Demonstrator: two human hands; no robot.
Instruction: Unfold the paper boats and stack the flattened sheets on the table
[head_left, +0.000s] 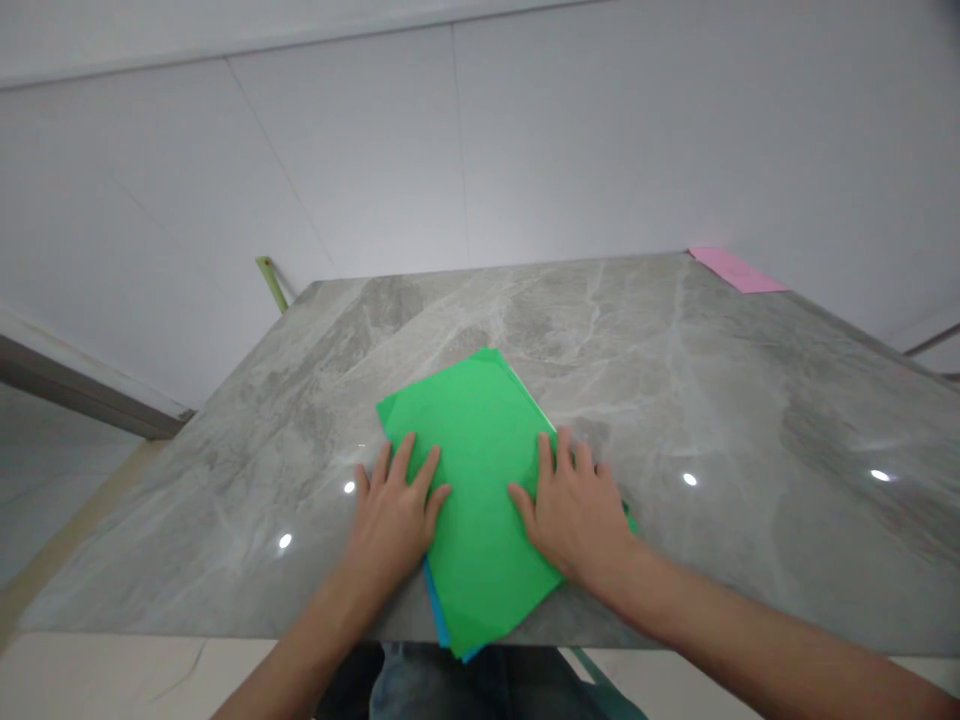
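Bright green paper sheets (480,480) lie fanned in a loose stack in front of me, their lower corner poking past the table's near edge. A strip of blue paper (435,603) shows from under the stack at its lower left. My left hand (399,503) rests on the left side of the green paper with fingers spread. Across from it, my right hand (574,500) lies flat on the right side, fingers apart. A small green corner peeks out beyond my right wrist. How many sheets are in the stack is hidden.
The grey marble-patterned tabletop (750,420) reflects several ceiling lights. A pink paper (739,271) lies at the far right edge, partly overhanging. Behind the far left corner, a light green strip (271,282) stands near the white wall (525,140).
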